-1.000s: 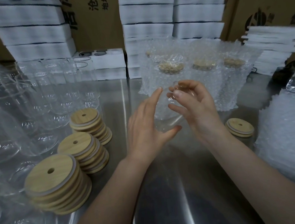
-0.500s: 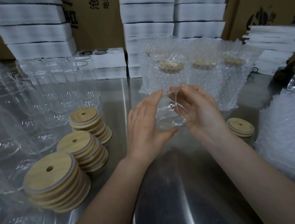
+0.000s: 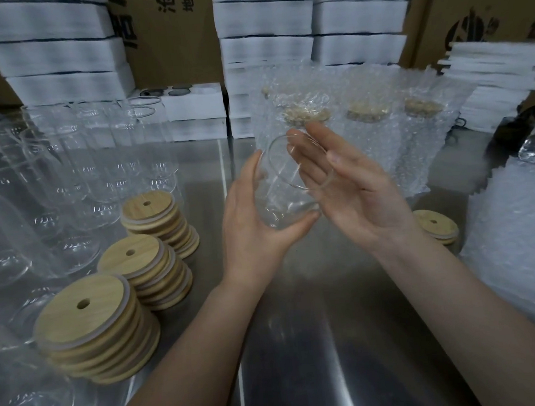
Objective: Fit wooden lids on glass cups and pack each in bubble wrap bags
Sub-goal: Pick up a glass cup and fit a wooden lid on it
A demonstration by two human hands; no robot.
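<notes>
The right hand (image 3: 354,189), curled a moment ago, now opens flat beside the mouth of the glass cup (image 3: 290,185), which the left hand (image 3: 252,226) grips tilted; the cup likely needs the wooden lid (image 3: 436,225) beyond the right wrist.

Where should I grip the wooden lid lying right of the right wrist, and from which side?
Pinch the lid across its rim, on opposite edges, coming down from above. It lies flat on the steel table, a thin disc seemingly atop a second one, so only the edge offers purchase. The open right hand is nearest.
</notes>
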